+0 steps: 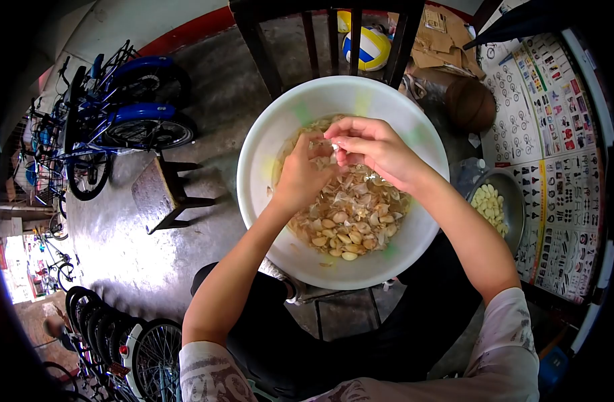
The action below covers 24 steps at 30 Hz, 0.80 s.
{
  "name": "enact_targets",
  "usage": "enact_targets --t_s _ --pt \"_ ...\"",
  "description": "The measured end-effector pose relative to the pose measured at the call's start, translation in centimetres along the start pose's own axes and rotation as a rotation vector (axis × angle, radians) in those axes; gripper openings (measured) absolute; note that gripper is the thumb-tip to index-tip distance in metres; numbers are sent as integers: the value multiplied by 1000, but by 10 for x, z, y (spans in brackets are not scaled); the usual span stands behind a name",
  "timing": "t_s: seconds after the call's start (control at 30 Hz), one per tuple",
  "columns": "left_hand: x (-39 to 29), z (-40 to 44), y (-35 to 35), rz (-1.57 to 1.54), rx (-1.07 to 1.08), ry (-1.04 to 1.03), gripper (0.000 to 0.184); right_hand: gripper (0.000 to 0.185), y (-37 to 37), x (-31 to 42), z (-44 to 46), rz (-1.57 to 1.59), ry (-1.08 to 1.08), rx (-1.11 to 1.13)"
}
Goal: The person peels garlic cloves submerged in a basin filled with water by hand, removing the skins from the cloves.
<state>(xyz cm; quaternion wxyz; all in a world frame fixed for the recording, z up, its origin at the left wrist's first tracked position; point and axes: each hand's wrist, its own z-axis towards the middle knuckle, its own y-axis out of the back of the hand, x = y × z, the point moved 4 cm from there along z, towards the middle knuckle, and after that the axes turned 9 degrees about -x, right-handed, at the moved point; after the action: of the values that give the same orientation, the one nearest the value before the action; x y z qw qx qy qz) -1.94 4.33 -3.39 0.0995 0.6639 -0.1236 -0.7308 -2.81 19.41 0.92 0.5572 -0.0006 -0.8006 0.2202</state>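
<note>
A big white plastic basin [263,144] sits in front of me, with water, loose papery skins and unpeeled garlic cloves [350,234] in it. Above its far half my two hands meet at the fingertips. My left hand [302,173] is closed in a pinch, and so is my right hand [377,149]. Between them is a small whitish garlic clove [334,143], mostly covered by the fingers. To the right, a metal bowl [515,201] contains peeled garlic cloves [488,206].
Behind the basin stands a dark wooden chair [314,47]. A volleyball [370,50], a basketball [470,105] and cardboard [444,43] lie beyond. At left are a low stool [156,194] and several bicycles [136,127]. Printed sheets [561,154] cover the right side.
</note>
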Motion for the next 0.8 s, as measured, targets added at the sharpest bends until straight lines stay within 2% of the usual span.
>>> enact_targets --t_s 0.07,0.13,0.23,0.3,0.37,0.43,0.5,0.57,0.63,0.7,0.8 --pt "3 2 4 -173 -52 16 39 19 0 -1 0 -4 -6 -5" --pt "9 2 4 101 235 81 31 20 -1 0 -1 -8 -12 -7" --pt "-1 -1 4 92 208 109 26 19 2 2 0 8 -12 -32" --pt "-8 -2 8 116 191 108 27 18 10 6 0 12 14 -142" --pt "-11 1 6 122 180 100 27 19 21 -1 7 -204 28 -214" --pt "-19 3 9 149 181 85 27 22 29 -3 11 -791 334 -228" --pt "-7 4 9 173 179 107 25 28 20 -1 5 -836 530 -213" --pt "-6 5 16 316 40 -147 25 23 12 -2 3 -798 494 -167" --pt "-8 6 18 310 41 -132 27 27 4 -3 1 -798 394 -76" --pt "-18 4 17 361 45 -286 29 28 2 -3 -3 -816 365 -108" --pt "-31 1 15 458 98 -205 31 20 4 -10 0 -652 327 -203"
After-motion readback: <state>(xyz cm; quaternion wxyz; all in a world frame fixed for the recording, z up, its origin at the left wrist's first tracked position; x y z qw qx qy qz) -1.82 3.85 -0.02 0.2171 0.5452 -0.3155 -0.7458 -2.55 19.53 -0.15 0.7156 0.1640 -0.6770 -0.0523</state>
